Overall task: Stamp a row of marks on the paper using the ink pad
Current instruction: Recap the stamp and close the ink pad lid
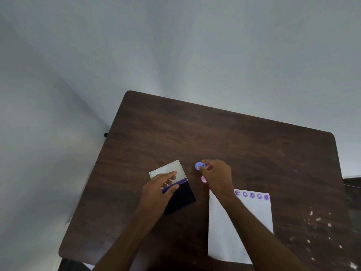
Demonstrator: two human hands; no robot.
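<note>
A white sheet of paper [252,227] lies on the dark wooden table [224,137], with a row of several purple stamp marks [252,195] along its top edge. An open ink pad [182,198] with a dark pad and a white raised lid [170,170] sits left of the paper. My left hand [159,190] grips the pad at its hinge, fingers on the lid. My right hand [216,177] hovers between pad and paper, pinching a small blue stamp [199,165]. A pink round piece [203,179] shows just under that hand.
The table's right side carries white paint flecks [320,227]. A pale wall and floor surround the table. Bare wood lies beyond the hands toward the far edge.
</note>
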